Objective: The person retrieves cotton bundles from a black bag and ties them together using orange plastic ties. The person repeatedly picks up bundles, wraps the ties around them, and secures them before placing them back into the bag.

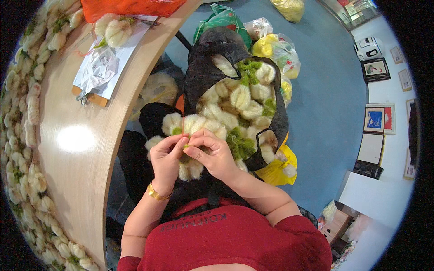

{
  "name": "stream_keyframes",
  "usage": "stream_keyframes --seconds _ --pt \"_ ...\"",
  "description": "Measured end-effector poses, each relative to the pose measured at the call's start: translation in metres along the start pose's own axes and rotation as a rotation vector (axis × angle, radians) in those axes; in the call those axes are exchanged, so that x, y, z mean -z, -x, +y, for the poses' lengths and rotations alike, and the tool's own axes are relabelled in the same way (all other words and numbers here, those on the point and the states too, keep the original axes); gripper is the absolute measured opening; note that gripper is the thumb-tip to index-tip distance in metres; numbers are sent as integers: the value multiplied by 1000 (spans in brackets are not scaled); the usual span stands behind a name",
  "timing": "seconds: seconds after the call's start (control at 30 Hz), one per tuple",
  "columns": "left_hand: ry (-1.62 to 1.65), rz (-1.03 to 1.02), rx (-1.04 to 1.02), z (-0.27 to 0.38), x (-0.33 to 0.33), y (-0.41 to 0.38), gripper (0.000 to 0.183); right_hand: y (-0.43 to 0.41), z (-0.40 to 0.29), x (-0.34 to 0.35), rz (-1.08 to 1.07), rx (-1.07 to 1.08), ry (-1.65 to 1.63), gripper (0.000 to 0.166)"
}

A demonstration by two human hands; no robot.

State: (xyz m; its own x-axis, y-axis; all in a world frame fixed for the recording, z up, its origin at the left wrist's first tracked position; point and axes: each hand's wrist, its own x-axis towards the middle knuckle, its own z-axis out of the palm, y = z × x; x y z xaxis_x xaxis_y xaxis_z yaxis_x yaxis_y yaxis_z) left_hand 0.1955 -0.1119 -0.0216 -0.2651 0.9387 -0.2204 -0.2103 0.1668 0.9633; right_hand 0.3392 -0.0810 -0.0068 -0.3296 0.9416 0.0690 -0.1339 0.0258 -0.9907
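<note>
In front of my body, fingertips close together, my left hand [168, 154] and my right hand [213, 152] both pinch a small green fuzzy strand [186, 146]. Around and beneath my fingers, over my lap, lies a bunch of cream fluffy yarn flowers [200, 123] with green parts. A thin reddish thread [183, 124] crosses its far side. The strand's ends are hidden by my fingers. Just beyond my right hand, a black cloth bag [283, 111] gapes around many more cream and green fluffy pieces [242, 98].
A wooden table [88, 176] curves along the left, bearing heaped fluffy flowers [23, 135], a clipboard with paper [125, 54], crumpled plastic [100, 66] and orange fabric [132, 8]. Green [217, 22] and yellow plastic bags [279, 169] sit on the blue floor [315, 101].
</note>
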Motion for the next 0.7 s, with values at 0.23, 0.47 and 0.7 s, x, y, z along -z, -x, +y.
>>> stream_keyframes --seconds 0.23,0.47,0.7 --pt "-252 -35 -240 2 0 0 16 -2 -6 3 -27 337 602 24" --pt "-362 -62 -354 8 1 0 5 -6 -13 15 -122 293 749 23" --pt "-349 -141 -241 8 6 -1 7 -9 -21 23 -224 146 712 13"
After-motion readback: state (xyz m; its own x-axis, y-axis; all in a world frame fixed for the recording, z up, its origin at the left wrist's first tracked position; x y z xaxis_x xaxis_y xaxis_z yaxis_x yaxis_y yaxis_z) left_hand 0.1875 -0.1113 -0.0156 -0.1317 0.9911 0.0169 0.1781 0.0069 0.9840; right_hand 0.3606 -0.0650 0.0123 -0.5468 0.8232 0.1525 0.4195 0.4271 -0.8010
